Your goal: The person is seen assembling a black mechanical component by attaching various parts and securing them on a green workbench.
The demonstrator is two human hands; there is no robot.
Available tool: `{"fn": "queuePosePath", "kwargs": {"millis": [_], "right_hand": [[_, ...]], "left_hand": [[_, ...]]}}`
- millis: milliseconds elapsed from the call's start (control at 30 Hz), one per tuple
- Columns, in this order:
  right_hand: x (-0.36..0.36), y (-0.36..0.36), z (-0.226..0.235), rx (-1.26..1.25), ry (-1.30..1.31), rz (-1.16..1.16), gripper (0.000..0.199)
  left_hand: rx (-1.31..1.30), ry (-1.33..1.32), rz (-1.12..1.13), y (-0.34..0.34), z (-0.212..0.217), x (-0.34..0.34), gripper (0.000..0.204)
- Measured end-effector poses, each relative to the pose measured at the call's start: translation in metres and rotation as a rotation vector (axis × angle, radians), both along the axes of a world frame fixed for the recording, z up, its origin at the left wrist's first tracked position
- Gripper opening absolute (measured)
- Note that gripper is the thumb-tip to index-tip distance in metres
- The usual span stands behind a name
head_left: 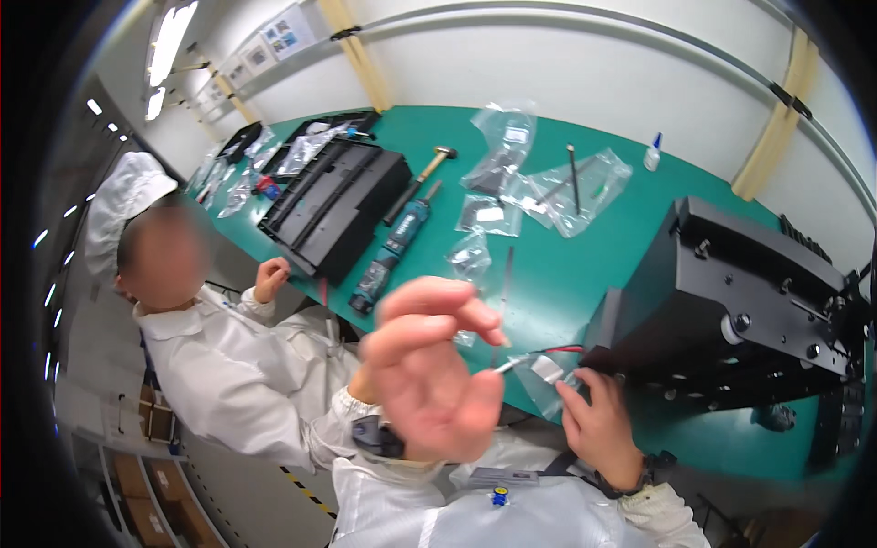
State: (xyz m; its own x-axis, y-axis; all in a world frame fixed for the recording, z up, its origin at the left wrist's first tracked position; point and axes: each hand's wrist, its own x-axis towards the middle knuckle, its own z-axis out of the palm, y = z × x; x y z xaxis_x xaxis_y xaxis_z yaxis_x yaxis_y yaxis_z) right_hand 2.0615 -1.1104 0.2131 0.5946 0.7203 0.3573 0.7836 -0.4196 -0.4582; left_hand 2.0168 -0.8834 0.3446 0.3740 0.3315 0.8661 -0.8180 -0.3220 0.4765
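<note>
My left hand point(434, 370) is raised in front of the bench, palm showing. Its fingers curve loosely apart from the thumb, with nothing seen in them. At the table's near edge, my right hand point(598, 420) has its thumb and fingers closed at a small clear plastic bag point(539, 388) with a white piece in it. Beside the bag runs a thin red and black cable point(559, 348) with a white end, coming from the large black housing point(731, 301) on the right. That housing has several bolts on its face.
A co-worker in white point(228, 374) sits at the left by a black slotted case point(338, 201). A teal power tool point(397, 242), a hammer point(425, 178), clear bags point(585, 187) and a small blue-capped bottle point(652, 153) lie or stand on the green table point(411, 128).
</note>
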Motion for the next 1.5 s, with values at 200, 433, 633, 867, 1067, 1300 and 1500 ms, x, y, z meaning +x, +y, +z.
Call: {"fn": "queuePosePath", "kwargs": {"millis": [200, 433, 633, 867, 1067, 1300, 1500], "right_hand": [[-0.003, 0.005, -0.004, 0.039, -0.007, 0.015, 0.041], [0.003, 0.008, -0.018, 0.064, -0.034, 0.009, 0.040], [0.007, 0.005, -0.015, 0.062, -0.022, 0.009, 0.039], [0.000, -0.008, -0.020, 0.037, 0.010, 0.014, 0.037], [-0.006, -0.004, -0.016, 0.056, 0.033, 0.026, 0.040], [0.000, -0.001, -0.017, 0.187, 0.048, 0.007, 0.039], [0.003, 0.006, -0.014, 0.409, 0.101, -0.031, 0.032]], "left_hand": [[0.162, -0.412, 0.093, 0.014, 0.056, -0.018, 0.047], [1.616, -0.217, 1.231, 0.079, -0.059, -0.021, 0.048], [2.819, -0.780, 1.408, 0.156, -0.175, -0.039, 0.048], [2.407, -0.048, 0.844, 0.126, -0.093, -0.040, 0.051], [1.579, -0.103, 0.974, 0.070, 0.026, -0.063, 0.052], [0.415, -0.501, 0.252, 0.015, 0.086, -0.028, 0.053], [0.250, -0.602, 0.167, -0.008, 0.098, -0.016, 0.055]]}}
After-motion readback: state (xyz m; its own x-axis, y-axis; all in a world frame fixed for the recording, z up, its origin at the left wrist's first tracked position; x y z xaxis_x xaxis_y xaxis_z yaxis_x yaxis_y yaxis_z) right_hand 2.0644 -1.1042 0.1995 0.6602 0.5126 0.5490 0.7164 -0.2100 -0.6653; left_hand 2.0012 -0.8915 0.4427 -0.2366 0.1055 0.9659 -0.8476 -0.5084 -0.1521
